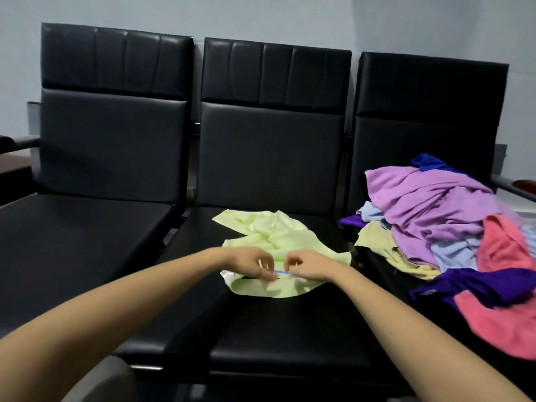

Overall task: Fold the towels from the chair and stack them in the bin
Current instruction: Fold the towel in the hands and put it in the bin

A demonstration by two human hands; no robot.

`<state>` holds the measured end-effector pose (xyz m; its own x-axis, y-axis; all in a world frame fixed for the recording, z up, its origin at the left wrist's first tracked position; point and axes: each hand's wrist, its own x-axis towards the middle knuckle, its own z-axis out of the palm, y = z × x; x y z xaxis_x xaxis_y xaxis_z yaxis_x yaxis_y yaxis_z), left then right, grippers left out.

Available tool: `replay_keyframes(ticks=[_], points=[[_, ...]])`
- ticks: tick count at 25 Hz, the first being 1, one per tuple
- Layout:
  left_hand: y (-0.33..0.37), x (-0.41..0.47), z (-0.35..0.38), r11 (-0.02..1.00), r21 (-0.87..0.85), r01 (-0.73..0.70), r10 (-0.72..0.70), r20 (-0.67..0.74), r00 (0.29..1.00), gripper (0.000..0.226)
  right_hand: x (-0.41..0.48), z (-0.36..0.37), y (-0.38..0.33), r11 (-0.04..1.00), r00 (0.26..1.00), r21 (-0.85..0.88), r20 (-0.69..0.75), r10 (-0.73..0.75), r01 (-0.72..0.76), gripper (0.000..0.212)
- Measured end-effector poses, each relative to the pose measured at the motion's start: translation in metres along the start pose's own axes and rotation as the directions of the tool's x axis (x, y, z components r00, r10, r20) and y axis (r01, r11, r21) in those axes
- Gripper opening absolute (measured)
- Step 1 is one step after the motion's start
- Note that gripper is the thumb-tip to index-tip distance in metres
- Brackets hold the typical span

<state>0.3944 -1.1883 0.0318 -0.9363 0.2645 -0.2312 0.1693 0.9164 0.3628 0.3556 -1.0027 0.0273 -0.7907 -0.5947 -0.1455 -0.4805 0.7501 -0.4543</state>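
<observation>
A crumpled light green towel [269, 236] lies on the middle black seat [261, 329]. My left hand [252, 262] and my right hand [307, 265] sit close together at the towel's near edge, and each pinches that edge with curled fingers. A thin blue strip runs between the two hands. On the right seat lies a loose pile of towels [441, 216]: lilac on top, with pink, light blue, pale yellow, dark purple and blue ones under and around it. No bin is in view.
Three black padded seats stand in a row against a pale wall. The left seat [75, 236] holds nothing. Metal armrests with dark pads stick out at the far left [17, 143] and far right [516, 185].
</observation>
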Motion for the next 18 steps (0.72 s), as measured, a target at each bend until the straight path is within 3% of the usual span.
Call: replay_keyframes(ticks=[1, 2, 4, 6, 8, 10, 12, 14, 15, 16, 18], points=[[0.004, 0.001, 0.012, 0.991, 0.132, -0.007, -0.008, 0.115, 0.993, 0.047, -0.001, 0.003, -0.003, 0.995, 0.979, -0.103, 0.201, 0.022, -0.001, 0.029], [0.005, 0.004, 0.022, 0.969, 0.247, -0.019, -0.015, 0.134, 0.991, 0.05, -0.001, 0.005, -0.001, 0.98, 0.949, -0.2, 0.31, 0.064, -0.001, 0.046], [-0.001, 0.006, 0.029, 0.938, 0.348, -0.015, 0.007, 0.025, 1.0, 0.033, -0.005, 0.008, 0.005, 0.972, 0.946, -0.23, 0.302, 0.121, -0.05, 0.075], [-0.008, 0.004, 0.027, 0.982, 0.181, -0.06, 0.084, -0.125, 0.989, 0.014, -0.011, 0.011, 0.01, 0.967, 0.968, -0.228, 0.197, 0.158, -0.112, 0.085], [-0.003, -0.004, 0.017, 0.979, -0.128, -0.156, 0.106, -0.332, 0.937, 0.016, -0.015, 0.016, 0.015, 0.939, 0.985, -0.303, 0.008, 0.172, -0.162, 0.062], [0.003, -0.014, 0.004, 0.92, -0.31, -0.241, 0.076, -0.461, 0.884, 0.023, -0.02, 0.015, 0.015, 0.929, 0.948, -0.252, -0.236, 0.212, -0.27, 0.011], [-0.004, -0.023, -0.012, 0.958, -0.239, -0.161, 0.079, -0.32, 0.944, 0.019, -0.023, 0.008, 0.013, 0.932, 0.889, -0.122, -0.362, 0.279, -0.342, 0.006], [-0.019, -0.03, -0.025, 0.995, 0.094, 0.034, -0.027, -0.077, 0.997, 0.035, -0.028, 0.0, 0.011, 0.944, 0.852, 0.015, -0.428, 0.303, -0.328, 0.012], [-0.027, -0.032, -0.027, 0.967, 0.232, 0.106, -0.102, -0.026, 0.994, 0.033, -0.03, -0.005, 0.007, 0.949, 0.831, 0.092, -0.463, 0.309, -0.301, 0.017], [-0.032, -0.034, -0.029, 0.953, 0.262, 0.15, -0.143, -0.048, 0.989, 0.024, -0.031, -0.009, 0.004, 0.95, 0.809, 0.186, -0.498, 0.311, -0.25, 0.019], [-0.035, -0.039, -0.034, 0.993, 0.012, 0.121, -0.118, -0.143, 0.983, 0.009, -0.034, -0.018, -0.001, 0.907, 0.762, 0.4, -0.546, 0.349, -0.129, 0.019]])
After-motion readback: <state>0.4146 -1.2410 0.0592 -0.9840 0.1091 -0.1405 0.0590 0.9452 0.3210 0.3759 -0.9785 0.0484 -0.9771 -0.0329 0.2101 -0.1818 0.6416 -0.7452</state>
